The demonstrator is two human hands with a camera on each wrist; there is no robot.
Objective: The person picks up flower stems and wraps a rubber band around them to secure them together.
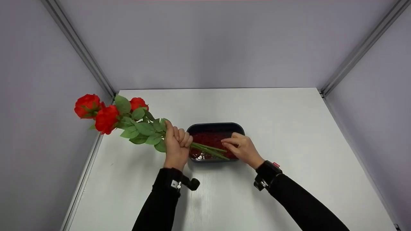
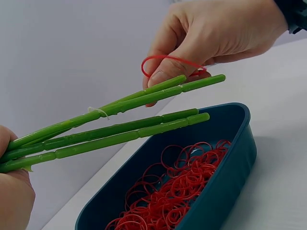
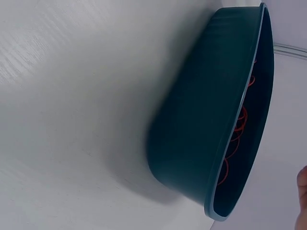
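Overhead, in the head view, the left hand [image 1: 176, 144] is closed in a fist round the stems of a bunch of artificial roses [image 1: 106, 115], whose red heads and leaves hang out to the far left past the edge of the white bench [image 1: 289, 128], while the cut stem ends [image 1: 210, 150] reach right over a dark tray [image 1: 215, 125] of red rubber bands [image 1: 208, 139]; the right hand [image 1: 242, 148] hovers over the tray's right side with its fingertips drawn together at the stem ends. Closer, in the left wrist view, the right hand [image 2: 216, 33] pinches a single red rubber band [image 2: 168, 62] between thumb and fingers just above the tips of the green stems [image 2: 120, 120], which fan apart slightly and are already tied by a thin pale thread nearer the left hand [image 2: 14, 191]. Judged from this, the stems are stiff, light plastic, best gripped mid-length as now; the band is soft, stretchy and liable to slip or snap off the fingers, so it should be held open by its loop. Sideways, in the right wrist view, only the tray's outer wall [image 3: 201, 129], a few bands inside and a sliver of fingertip at the lower right edge show.
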